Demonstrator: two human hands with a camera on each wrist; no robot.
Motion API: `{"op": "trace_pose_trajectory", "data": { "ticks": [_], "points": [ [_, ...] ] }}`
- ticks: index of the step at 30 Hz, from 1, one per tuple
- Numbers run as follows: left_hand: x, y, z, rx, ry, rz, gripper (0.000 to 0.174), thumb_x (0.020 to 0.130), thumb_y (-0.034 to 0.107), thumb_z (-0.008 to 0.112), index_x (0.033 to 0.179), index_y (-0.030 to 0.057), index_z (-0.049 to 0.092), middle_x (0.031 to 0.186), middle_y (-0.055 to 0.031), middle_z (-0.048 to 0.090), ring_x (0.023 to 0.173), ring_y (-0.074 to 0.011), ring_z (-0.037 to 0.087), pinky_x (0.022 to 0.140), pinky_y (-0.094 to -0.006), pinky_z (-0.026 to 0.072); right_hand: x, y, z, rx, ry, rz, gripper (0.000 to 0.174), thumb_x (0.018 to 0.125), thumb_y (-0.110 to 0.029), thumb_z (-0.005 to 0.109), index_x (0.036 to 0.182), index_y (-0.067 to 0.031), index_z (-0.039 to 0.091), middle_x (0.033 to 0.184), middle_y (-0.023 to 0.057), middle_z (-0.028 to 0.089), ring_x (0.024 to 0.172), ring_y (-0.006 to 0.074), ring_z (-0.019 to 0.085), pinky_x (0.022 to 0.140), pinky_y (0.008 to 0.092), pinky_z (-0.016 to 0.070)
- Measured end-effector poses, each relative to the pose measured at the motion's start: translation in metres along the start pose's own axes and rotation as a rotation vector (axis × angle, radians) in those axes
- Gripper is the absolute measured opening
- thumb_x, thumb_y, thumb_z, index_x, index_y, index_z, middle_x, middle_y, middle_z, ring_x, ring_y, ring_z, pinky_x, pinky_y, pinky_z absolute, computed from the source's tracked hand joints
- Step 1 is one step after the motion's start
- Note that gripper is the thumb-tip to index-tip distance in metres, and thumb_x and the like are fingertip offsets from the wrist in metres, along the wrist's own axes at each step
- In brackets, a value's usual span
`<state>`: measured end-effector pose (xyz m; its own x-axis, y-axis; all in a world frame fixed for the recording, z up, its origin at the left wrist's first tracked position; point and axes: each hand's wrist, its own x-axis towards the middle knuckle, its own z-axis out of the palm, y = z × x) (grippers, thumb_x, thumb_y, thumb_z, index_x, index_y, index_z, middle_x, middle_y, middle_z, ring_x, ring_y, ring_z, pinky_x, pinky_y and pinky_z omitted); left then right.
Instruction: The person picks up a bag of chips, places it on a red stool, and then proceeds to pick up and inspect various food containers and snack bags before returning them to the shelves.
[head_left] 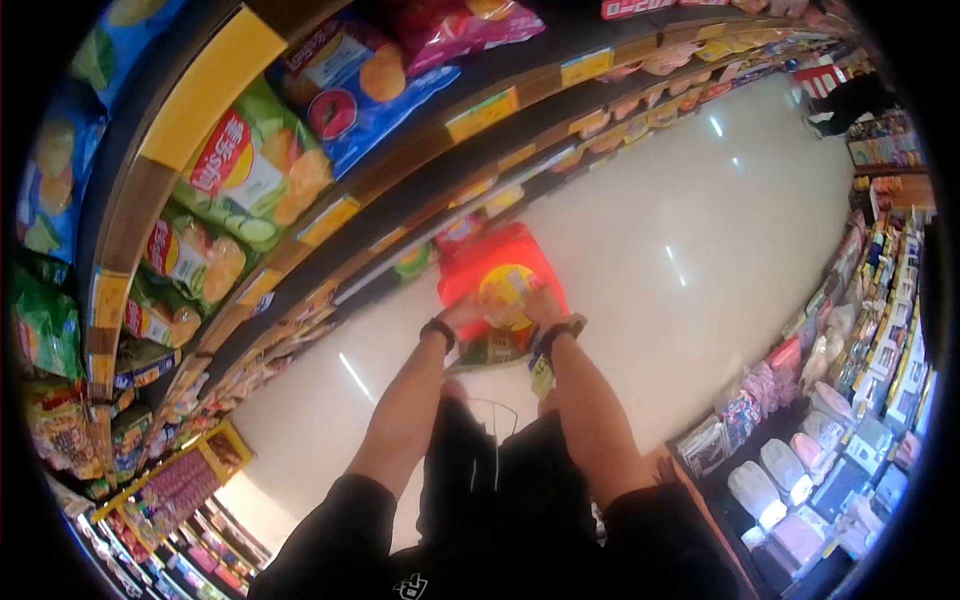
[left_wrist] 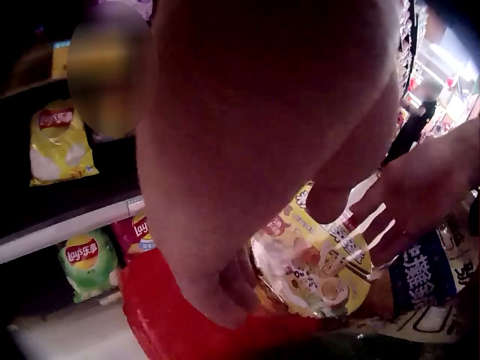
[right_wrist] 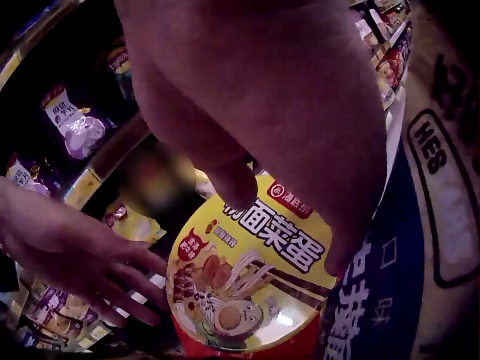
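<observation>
Supermarket aisle, seen from above. On the left, shelves hold chip bags (head_left: 255,165). At centre, the left hand (head_left: 462,312) lays spread, nearly straight fingers (right_wrist: 127,277) against the left edge of a yellow-lidded noodle bowl (head_left: 505,293). The bowl is held low over what looks like a red basket (head_left: 500,245). The right hand (head_left: 545,303) grips the bowl's right rim, thumb on the lid. The bowl seems to have reached the basket but is not yet let go.

Green crisp bags (head_left: 255,165) on left shelves (head_left: 400,187), glossy pale floor (head_left: 680,220), packaged goods (head_left: 790,480) opposite.
</observation>
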<state>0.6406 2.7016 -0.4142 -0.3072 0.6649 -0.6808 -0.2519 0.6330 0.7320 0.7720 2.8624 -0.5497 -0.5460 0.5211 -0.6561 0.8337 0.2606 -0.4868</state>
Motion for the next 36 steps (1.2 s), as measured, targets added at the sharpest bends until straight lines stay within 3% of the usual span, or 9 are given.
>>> {"op": "trace_pose_trajectory", "data": {
  "ticks": [6,12,14,15,18,22,26,29,36],
  "points": [
    [0.005,0.007,-0.013,-0.013,0.002,-0.156,0.060,0.084,0.055,0.066,0.118,0.0063,0.057,0.101,-0.0067,0.061,0.094,-0.0144,0.057,0.079,-0.0300,0.0457,-0.023,-0.039,-0.039,0.034,0.201,-0.094,0.033,0.088,-0.022,0.056,0.112,0.0000,0.055,0.104,0.0281,0.061,0.096,0.0433,0.061,0.080,0.0472,0.0497],
    [-0.009,0.020,-0.007,-0.012,0.267,0.277,0.061,0.086,0.028,0.072,0.133,0.0056,0.041,0.123,-0.0101,0.055,0.109,-0.0179,0.054,0.092,-0.0329,0.0463,-0.060,-0.082,-0.096,0.234,0.563,-0.360,0.028,0.091,-0.021,0.056,0.110,-0.0008,0.058,0.093,0.0221,0.062,0.083,0.0378,0.060,0.078,0.0430,0.0482],
    [-0.031,0.040,-0.001,0.033,0.300,0.399,0.057,0.088,0.022,0.071,0.133,0.0049,0.039,0.124,-0.0102,0.054,0.109,-0.0175,0.054,0.093,-0.0323,0.0463,-0.078,-0.097,-0.123,0.369,0.499,-0.437,0.028,0.093,-0.021,0.057,0.111,0.0000,0.058,0.092,0.0195,0.062,0.082,0.0312,0.060,0.077,0.0388,0.0482],
    [-0.065,0.082,0.010,-0.159,0.279,0.257,0.060,0.088,0.012,0.068,0.136,0.0042,0.033,0.129,-0.0103,0.052,0.113,-0.0182,0.054,0.094,-0.0317,0.0461,-0.088,-0.102,-0.136,0.437,0.465,-0.474,0.028,0.094,-0.021,0.057,0.111,0.0004,0.058,0.091,0.0182,0.062,0.081,0.0279,0.059,0.077,0.0368,0.0481],
    [-0.074,0.069,0.021,-0.242,0.253,0.413,0.068,0.088,0.009,0.068,0.143,0.0060,0.027,0.133,-0.0113,0.049,0.117,-0.0194,0.053,0.095,-0.0326,0.0462,-0.122,-0.115,-0.171,0.608,0.361,-0.462,0.033,0.095,-0.024,0.055,0.115,0.0017,0.058,0.108,0.0223,0.061,0.100,0.0367,0.060,0.090,0.0427,0.0456],
    [-0.153,0.142,0.074,-0.337,0.409,0.554,0.073,0.087,0.005,0.065,0.146,0.0060,0.023,0.136,-0.0140,0.047,0.123,-0.0238,0.051,0.100,-0.0371,0.0439,-0.179,-0.113,-0.218,0.793,0.266,-0.643,0.025,0.097,-0.019,0.055,0.108,0.0026,0.062,0.099,0.0076,0.064,0.091,0.0145,0.059,0.080,0.0290,0.0477],
    [-0.206,0.165,0.131,-0.343,0.524,0.584,0.070,0.087,0.005,0.065,0.145,0.0045,0.026,0.136,-0.0133,0.047,0.126,-0.0236,0.048,0.105,-0.0382,0.0399,-0.222,-0.070,-0.250,1.069,-0.033,-0.684,0.032,0.089,-0.003,0.047,0.117,0.0025,0.061,0.111,0.0085,0.060,0.106,0.0152,0.054,0.092,0.0279,0.0430],
    [-0.243,0.189,0.181,-0.346,0.575,0.559,0.062,0.087,0.000,0.064,0.140,0.0029,0.032,0.129,-0.0126,0.052,0.117,-0.0204,0.053,0.095,-0.0352,0.0479,-0.268,-0.046,-0.304,0.837,-0.056,-0.850,0.050,0.075,0.005,0.042,0.121,-0.0006,0.061,0.116,0.0132,0.056,0.117,0.0239,0.050,0.103,0.0318,0.0360],
    [-0.251,0.174,0.264,-0.361,0.516,0.553,0.056,0.087,0.006,0.067,0.135,0.0009,0.039,0.126,-0.0114,0.054,0.116,-0.0189,0.052,0.100,-0.0343,0.0423,-0.336,0.019,-0.370,0.672,-0.191,-1.038,0.061,0.085,-0.016,0.054,0.144,-0.0077,0.042,0.145,0.0176,0.034,0.138,0.0317,0.029,0.114,0.0423,0.0218]
  ]
}}
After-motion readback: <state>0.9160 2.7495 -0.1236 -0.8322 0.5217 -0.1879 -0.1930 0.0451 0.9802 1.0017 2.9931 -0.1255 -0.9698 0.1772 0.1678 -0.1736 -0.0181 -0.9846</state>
